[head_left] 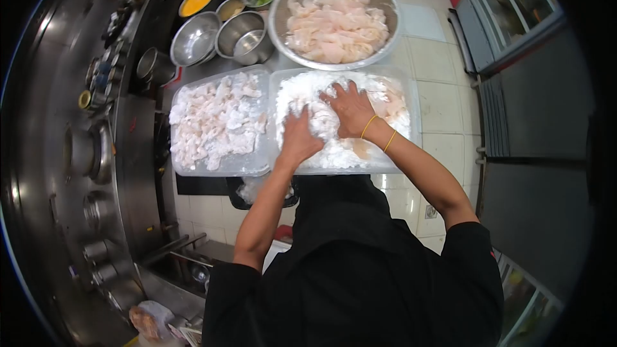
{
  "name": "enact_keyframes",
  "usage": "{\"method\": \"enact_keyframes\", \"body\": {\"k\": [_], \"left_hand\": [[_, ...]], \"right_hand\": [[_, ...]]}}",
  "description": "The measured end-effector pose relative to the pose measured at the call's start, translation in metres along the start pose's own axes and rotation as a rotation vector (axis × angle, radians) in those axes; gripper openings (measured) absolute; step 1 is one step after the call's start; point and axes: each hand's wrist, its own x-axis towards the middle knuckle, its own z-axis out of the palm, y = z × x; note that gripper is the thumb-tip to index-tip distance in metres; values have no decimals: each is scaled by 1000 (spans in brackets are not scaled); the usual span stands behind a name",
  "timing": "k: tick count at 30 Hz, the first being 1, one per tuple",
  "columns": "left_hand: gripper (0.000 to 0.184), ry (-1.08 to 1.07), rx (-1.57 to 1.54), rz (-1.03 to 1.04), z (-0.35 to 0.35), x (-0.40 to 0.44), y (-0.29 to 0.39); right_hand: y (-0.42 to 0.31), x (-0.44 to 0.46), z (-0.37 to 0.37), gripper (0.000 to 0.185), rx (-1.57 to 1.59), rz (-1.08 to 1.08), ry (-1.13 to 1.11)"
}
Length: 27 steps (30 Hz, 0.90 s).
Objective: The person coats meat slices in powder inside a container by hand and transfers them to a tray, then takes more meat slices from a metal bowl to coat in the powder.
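Observation:
My right hand [352,110], with yellow bands on the wrist, presses into white flour [335,153] in a clear plastic tub [415,115]. Its fingers are spread. My left hand [301,136] lies in the same flour a little to the left, fingers apart and their tips partly covered by powder. Pale raw meat pieces show through the flour along the tub's right side. Beside it, a second plastic tub [260,160] contains flour-coated pieces [215,115]. Behind the flour tub sits a large metal colander [277,22] filled with pale raw meat strips [337,22].
Steel bowls [196,38] and small containers of chopped ingredients stand at the back left, beside a bowl of yellow liquid [198,0]. A stove counter [138,154] with pots runs along the left. Glass-doored refrigerators [514,6] line the right, past a tiled floor [443,99].

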Motion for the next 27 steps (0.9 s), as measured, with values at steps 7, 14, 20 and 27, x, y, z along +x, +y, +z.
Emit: {"method": "enact_keyframes", "body": {"k": [7, 14, 20, 27], "left_hand": [[74, 125, -295, -64, -16, 28, -1], [79, 159, -465, -88, -18, 11, -5], [98, -107, -38, -86, -12, -1, 14], [74, 132, -394, -2, -8, 32, 14]], "right_hand": [[1, 36, 8, 65, 237, -72, 152], [22, 14, -21, 60, 227, 34, 82], [33, -6, -10, 82, 53, -79, 4], [18, 20, 8, 76, 327, 9, -14]]}}
